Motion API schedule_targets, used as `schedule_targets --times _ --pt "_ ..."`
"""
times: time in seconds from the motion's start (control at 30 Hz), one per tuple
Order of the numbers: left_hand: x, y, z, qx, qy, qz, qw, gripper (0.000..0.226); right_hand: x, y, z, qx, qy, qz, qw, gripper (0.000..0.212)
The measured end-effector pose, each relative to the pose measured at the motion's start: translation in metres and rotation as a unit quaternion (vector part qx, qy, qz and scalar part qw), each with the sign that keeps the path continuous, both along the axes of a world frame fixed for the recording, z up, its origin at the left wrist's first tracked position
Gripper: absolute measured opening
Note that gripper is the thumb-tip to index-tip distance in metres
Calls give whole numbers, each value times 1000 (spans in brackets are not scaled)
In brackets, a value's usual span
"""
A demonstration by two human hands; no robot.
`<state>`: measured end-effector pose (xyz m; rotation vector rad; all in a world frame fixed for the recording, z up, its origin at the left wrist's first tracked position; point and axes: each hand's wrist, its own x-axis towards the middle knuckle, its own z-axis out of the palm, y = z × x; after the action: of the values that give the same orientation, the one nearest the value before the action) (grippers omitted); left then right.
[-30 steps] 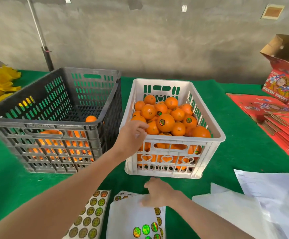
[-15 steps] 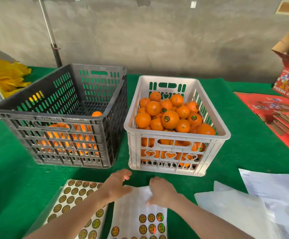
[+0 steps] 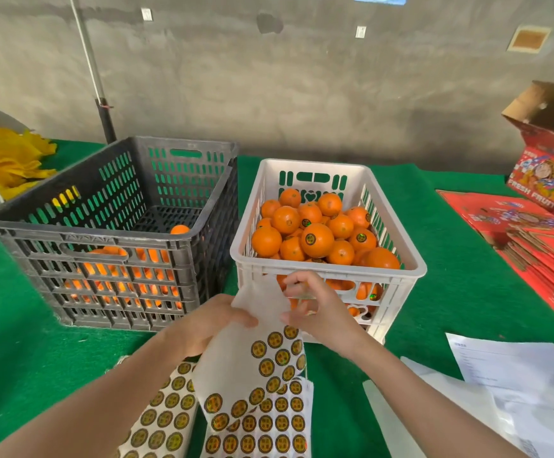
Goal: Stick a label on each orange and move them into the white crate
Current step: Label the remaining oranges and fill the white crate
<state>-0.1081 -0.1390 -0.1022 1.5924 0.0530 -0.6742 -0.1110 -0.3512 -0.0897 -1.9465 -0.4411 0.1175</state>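
Spanning the scene, the green felt-covered table carries a dark grey slotted plastic crate at left, with round oranges low inside. Just right of it stands the white slotted plastic crate, heaped with labelled oranges. Nearer, a white backing sheet of round gold labels is raised. The left hand grips its left edge with curled fingers. The right hand, fingers bent, pinches its upper right edge.

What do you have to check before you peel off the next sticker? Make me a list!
1. White sticker sheet held up above the green tablecloth: ok.
2. Left hand grips the sheet's left side: ok.
3. Right hand pinches its top edge: ok.
4. Label already on a fingertip: cannot tell.
5. Orange in hand, ready for labelling: not ok.
6. Oranges left in the dark grey slotted plastic crate: ok.
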Motion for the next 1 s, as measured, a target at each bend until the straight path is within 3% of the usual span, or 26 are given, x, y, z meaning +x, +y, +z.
schedule_targets --times 0.2,0.43,0.57,0.77,1.0 --pt "6 8 16 -115 36 -9 993 48 -10 10 -6 -132 -221 -12 966 19" --pt "8 9 18 -105 63 -33 992 62 -12 20 -5 -147 -383 -20 912 8" --pt "10 10 14 -89 103 -18 991 56 -11 21 -9 -140 -449 -13 882 6" --pt "13 6 16 -54 109 4 993 64 -10 21 -12 -155 -470 -5 869 10" --pt "20 6 16 -40 113 9 993 52 -12 23 -7 -137 -353 -14 925 8"
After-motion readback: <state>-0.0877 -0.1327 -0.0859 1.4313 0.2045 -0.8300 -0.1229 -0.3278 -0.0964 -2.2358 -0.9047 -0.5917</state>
